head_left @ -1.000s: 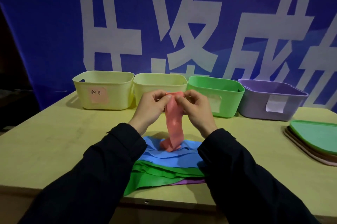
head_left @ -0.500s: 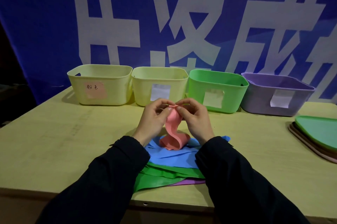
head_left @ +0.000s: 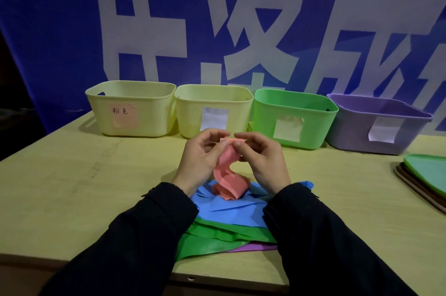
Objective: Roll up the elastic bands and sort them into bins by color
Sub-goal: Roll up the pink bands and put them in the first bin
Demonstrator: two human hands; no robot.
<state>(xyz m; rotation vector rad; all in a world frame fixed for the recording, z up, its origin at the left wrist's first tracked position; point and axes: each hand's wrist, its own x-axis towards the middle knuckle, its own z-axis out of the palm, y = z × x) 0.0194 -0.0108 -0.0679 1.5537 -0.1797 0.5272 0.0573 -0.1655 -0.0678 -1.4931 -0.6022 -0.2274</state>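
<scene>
Two dark sleeves point(head_left: 154, 235) reach in from the near edge of the counter point(head_left: 72, 187), and between them lies the pile waiting to be sorted: a purple band point(head_left: 255, 247) at the bottom, green bands point(head_left: 212, 237) over it, and blue bands point(head_left: 231, 211) on top. On the blue layer rests the loose, folded tail of the pink band point(head_left: 229, 184), which climbs in a soft S-curve to the hands. The left hand point(head_left: 200, 160) and the right hand point(head_left: 263, 160) meet just above the pile, fingers point(head_left: 223, 143) of both curled and pinching the top end of the pink strip from either side, thumbs and forefingers nearly touching. Compared with a second ago, the hands have come lower and closer to the pile, so more of the strip has slumped into folds on the blue bands instead of hanging straight; the top end now looks tucked flat between the fingertips, which I take as the first turn of a roll being started. Rolling has barely begun, and every other band lies unrolled. Beyond the hands four bins stand in a row against the blue banner point(head_left: 60, 30): a pale yellow bin with a pink label point(head_left: 130, 107) at far left, a second pale yellow bin point(head_left: 212, 107), a green bin point(head_left: 294, 117) and a purple bin point(head_left: 376, 124). The pink-labelled one is the likely home for this band; whether any bin holds anything cannot be seen. Stacked trays point(head_left: 424, 175) sit at the right edge.
</scene>
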